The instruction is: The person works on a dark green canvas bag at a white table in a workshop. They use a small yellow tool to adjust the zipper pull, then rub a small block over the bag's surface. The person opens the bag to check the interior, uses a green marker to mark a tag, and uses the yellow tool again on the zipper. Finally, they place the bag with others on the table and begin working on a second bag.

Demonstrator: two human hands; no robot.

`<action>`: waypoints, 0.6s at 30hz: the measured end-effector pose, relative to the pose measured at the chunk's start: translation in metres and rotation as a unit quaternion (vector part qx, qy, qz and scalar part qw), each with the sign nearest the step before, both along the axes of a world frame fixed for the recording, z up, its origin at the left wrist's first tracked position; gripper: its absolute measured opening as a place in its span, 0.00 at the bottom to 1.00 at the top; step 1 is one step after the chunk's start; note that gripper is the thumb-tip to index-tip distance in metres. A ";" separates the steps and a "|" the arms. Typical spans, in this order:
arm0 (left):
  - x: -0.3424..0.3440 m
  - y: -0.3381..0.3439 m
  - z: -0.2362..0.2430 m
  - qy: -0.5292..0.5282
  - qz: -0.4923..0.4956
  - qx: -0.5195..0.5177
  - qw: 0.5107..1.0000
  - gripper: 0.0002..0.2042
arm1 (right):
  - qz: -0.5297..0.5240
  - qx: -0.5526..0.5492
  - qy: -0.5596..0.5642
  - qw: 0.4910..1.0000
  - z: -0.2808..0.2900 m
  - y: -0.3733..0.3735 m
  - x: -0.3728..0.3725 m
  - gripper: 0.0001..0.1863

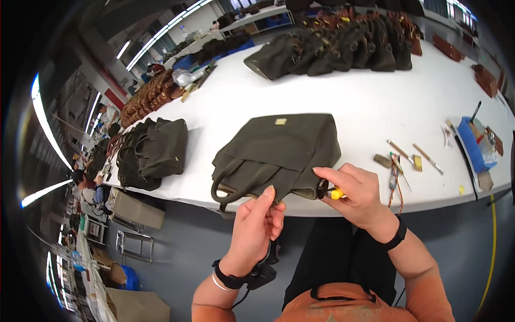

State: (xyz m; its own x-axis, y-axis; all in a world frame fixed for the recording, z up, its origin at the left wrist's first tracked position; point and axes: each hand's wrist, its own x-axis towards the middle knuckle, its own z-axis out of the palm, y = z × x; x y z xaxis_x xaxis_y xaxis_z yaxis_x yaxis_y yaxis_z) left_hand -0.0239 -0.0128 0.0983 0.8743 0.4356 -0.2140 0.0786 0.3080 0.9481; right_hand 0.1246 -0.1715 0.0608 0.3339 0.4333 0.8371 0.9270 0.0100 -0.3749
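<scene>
A dark green handbag lies on its side on the white table, its opening and looped handles toward me and a small gold plate near its far end. My left hand pinches the bag's near edge between thumb and fingers, beside the handles. At the bag's near right corner, my right hand is closed round a small yellow tool, whose exact kind I cannot make out. Its thumb and forefinger reach over the bag's corner; whether they grip the cloth is hard to see.
More green handbags stand at the table's left. A long row of green bags fills the far side. Brown bags lie at the far left. Brushes, an orange-corded tool and a blue bin sit on the right.
</scene>
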 end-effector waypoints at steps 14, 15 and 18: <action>0.050 0.015 0.030 -0.248 0.033 0.565 0.786 0.12 | 0.169 0.116 0.537 0.819 -0.005 -0.002 -0.007 0.13; 0.053 0.015 0.028 -0.249 0.022 0.582 0.774 0.13 | 0.163 0.119 0.527 0.826 -0.009 -0.002 -0.008 0.14; 0.059 0.013 0.024 -0.248 0.005 0.637 0.730 0.18 | 0.145 0.104 0.524 0.833 -0.011 -0.010 -0.011 0.13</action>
State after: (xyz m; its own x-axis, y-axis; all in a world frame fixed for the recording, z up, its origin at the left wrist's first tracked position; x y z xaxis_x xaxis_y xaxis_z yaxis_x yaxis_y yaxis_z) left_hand 0.0354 -0.0002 0.1218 0.7025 0.0119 0.7116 -0.3669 -0.8508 0.3763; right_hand 0.1136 -0.1811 0.0493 0.8349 0.5048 0.2194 0.0394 0.3428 -0.9386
